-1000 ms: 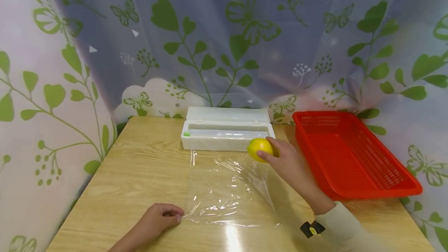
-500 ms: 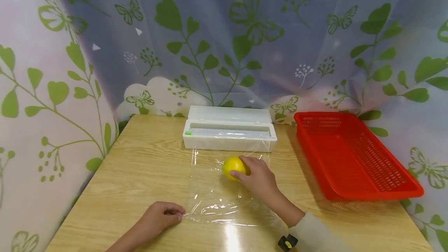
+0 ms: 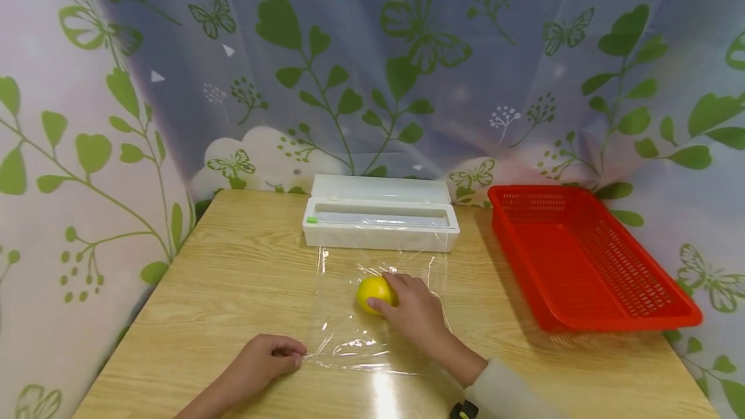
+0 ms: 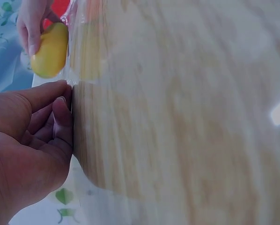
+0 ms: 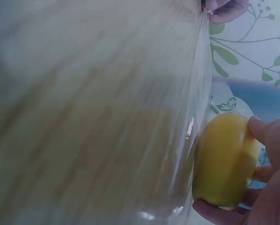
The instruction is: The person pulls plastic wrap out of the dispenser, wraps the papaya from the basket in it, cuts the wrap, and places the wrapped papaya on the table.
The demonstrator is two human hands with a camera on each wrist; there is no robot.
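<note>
A smooth oval yellow fruit (image 3: 373,294), its kind not certain, sits on the sheet of cling film (image 3: 343,325), about mid-sheet. Fingers and thumb of my right hand (image 3: 416,315) grip it from the right; the right wrist view shows the fruit (image 5: 225,161) against the film. At the film's near left corner, my left hand (image 3: 262,364) pinches the edge between thumb and forefinger, as the left wrist view shows of this hand (image 4: 32,126). The film runs back over the front of a white cling film box (image 3: 378,238), whose lid stands raised.
A red plastic basket (image 3: 553,309) with perforated sides stands at the right of the wooden table (image 3: 233,264). Behind the table and at both sides hangs a printed curtain (image 3: 343,50) with leaves and butterflies.
My right hand has brought the yellow fruit leftward and nearer, from beside the box's front right to the middle of the film. My left hand keeps its place at the film's corner.
</note>
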